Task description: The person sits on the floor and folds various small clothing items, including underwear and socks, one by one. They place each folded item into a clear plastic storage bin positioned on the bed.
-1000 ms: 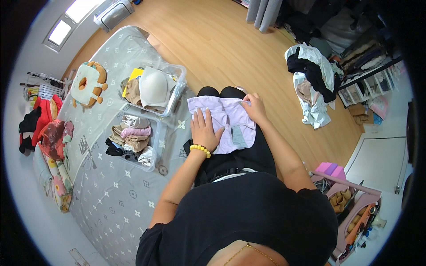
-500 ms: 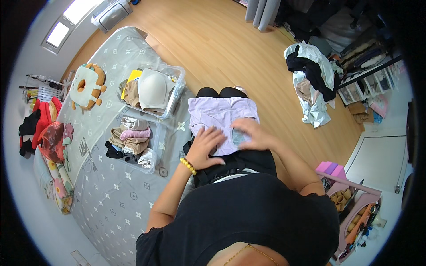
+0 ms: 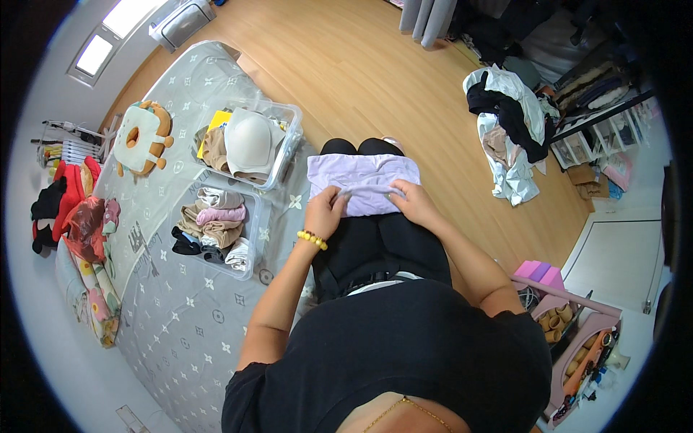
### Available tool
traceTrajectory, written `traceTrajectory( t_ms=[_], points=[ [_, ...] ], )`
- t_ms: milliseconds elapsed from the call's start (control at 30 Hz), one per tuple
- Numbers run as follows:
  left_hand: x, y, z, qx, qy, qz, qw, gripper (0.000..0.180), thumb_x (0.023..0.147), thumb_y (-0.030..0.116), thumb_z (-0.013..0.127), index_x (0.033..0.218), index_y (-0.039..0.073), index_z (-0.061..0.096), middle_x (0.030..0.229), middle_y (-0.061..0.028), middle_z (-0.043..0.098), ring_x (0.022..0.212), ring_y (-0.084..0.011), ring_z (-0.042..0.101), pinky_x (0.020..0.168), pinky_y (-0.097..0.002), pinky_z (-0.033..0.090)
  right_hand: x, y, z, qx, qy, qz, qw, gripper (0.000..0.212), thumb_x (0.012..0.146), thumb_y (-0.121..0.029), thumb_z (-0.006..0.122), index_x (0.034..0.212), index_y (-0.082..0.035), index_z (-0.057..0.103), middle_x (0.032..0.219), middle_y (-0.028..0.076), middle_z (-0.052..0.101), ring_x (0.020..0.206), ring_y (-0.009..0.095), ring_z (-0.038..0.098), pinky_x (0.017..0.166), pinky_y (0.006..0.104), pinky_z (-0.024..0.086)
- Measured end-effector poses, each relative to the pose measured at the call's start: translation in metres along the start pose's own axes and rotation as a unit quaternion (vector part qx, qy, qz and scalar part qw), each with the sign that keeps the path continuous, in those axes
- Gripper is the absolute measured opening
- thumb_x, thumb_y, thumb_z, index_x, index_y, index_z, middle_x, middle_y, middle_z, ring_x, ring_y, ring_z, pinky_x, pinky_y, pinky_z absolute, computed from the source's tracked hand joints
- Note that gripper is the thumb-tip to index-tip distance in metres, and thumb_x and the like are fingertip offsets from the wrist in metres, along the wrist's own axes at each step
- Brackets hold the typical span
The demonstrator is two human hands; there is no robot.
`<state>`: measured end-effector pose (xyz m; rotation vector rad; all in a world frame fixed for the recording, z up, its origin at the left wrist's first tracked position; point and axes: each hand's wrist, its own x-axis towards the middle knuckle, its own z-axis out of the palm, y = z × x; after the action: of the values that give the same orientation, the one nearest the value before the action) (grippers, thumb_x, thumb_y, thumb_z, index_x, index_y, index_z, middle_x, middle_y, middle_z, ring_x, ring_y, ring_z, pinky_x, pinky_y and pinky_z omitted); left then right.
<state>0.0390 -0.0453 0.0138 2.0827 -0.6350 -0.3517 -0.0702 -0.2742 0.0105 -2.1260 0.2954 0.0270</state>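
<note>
Across my thighs lies a lavender cloth garment (image 3: 363,170), its near edge folded over toward my knees. My left hand (image 3: 326,211) pinches the left end of that fold, and my right hand (image 3: 413,203) pinches the right end. A raised band of fabric runs between the two hands. The garment's exact kind does not show. On the bed to my left stands a clear plastic bin (image 3: 250,265) of rolled garments. Beyond it is a second clear bin (image 3: 294,137) with a pale bra (image 3: 249,141) on top.
A grey patterned sheet covers the bed (image 3: 188,339). A toast-shaped plush cushion (image 3: 144,138) and red clothes (image 3: 71,191) lie farther left. White and black clothes (image 3: 509,133) are heaped on the wooden floor (image 3: 346,79). A pink cart (image 3: 595,317) stands at right.
Both hands went from lying spread on the garment to pinching its near edge. That edge has been folded away from my body, so the cloth covers less of my lap.
</note>
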Motion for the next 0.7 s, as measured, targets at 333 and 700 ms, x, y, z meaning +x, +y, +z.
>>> traceTrajectory(
  t_ms=[333, 700],
  points=[
    [-0.013, 0.015, 0.004, 0.215, 0.103, 0.262, 0.935, 0.038, 0.078, 0.011, 0.069, 0.115, 0.004, 0.062, 0.122, -0.0175, 0.059, 0.11, -0.0356, 0.056, 0.094, -0.048, 0.045, -0.015, -0.032, 0.005, -0.221, 0.091, -0.16, 0.958, 0.039, 0.079, -0.019, 0.073, 0.112, -0.004, 0.059, 0.122, 0.017, 0.056, 0.117, 0.037, 0.052, 0.097, 0.0451, 0.042],
    [-0.015, 0.011, -0.006, 0.218, 0.05, 0.194, 0.955, 0.061, 0.072, 0.027, 0.079, 0.127, 0.01, 0.057, 0.124, -0.0143, 0.056, 0.117, -0.0345, 0.049, 0.097, -0.0468, 0.036, -0.014, -0.02, 0.014, -0.222, 0.088, -0.23, 0.944, 0.062, 0.071, -0.021, 0.08, 0.127, -0.006, 0.056, 0.129, 0.017, 0.053, 0.122, 0.037, 0.048, 0.104, 0.0474, 0.037]
  ],
)
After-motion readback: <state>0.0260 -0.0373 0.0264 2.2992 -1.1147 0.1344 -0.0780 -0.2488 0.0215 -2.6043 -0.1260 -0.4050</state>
